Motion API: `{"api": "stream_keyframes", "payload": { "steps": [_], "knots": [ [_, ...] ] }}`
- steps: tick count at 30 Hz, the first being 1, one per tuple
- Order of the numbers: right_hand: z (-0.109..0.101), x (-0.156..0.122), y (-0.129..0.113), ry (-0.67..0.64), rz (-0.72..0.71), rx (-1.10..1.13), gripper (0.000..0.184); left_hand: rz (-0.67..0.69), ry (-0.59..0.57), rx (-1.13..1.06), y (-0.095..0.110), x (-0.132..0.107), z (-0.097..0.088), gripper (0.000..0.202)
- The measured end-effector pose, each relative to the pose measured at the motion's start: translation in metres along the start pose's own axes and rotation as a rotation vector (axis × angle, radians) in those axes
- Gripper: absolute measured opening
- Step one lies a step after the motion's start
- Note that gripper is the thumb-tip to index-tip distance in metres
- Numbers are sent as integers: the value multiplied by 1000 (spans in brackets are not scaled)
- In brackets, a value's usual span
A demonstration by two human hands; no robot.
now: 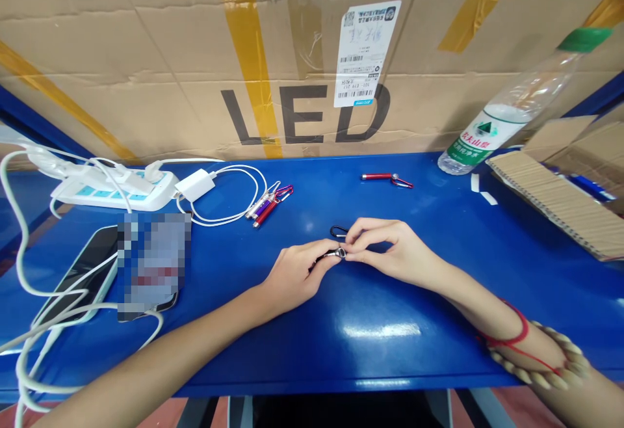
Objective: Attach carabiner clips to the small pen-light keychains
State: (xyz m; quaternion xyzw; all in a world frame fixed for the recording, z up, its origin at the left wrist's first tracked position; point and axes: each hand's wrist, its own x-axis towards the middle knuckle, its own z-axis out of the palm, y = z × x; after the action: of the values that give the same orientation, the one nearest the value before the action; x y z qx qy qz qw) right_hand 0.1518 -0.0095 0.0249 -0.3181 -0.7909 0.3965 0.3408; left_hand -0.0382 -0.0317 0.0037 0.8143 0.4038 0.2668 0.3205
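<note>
My left hand (pixel 302 270) is closed round a small dark penlight (pixel 322 257), most of it hidden by the fingers. A metal ring (pixel 341 253) shows at its end, facing my right hand (pixel 390 246). The thumb and fingertips of that hand pinch at the ring. Just behind them a black carabiner (pixel 336 230) sticks out, its near end covered by the fingers. Both hands meet above the middle of the blue table (pixel 302 343). To the left lie several small penlights with carabiners (pixel 266 208), silver, purple and red. A red penlight (pixel 377 176) with a red carabiner lies farther back.
A power strip (pixel 121 197) with white cables and a charger (pixel 195 185) stands at left, two phones (pixel 78 278) in front. A tilted water bottle (pixel 487 129) and an open carton (pixel 560 200) are at right. A large cardboard box (pixel 170 44) rises behind.
</note>
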Motion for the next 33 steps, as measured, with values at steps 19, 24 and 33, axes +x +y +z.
{"api": "stream_keyframes", "payload": {
  "steps": [19,24,33],
  "knots": [
    [9,-4,-1,21,91,-11,23,91,1,113,-6,-3,4,9],
    [13,-6,-2,54,119,-6,23,121,63,125,-7,-4,5,15],
    [13,-3,1,65,226,52,23,85,97,79,-4,-2,6,29]
  ]
}}
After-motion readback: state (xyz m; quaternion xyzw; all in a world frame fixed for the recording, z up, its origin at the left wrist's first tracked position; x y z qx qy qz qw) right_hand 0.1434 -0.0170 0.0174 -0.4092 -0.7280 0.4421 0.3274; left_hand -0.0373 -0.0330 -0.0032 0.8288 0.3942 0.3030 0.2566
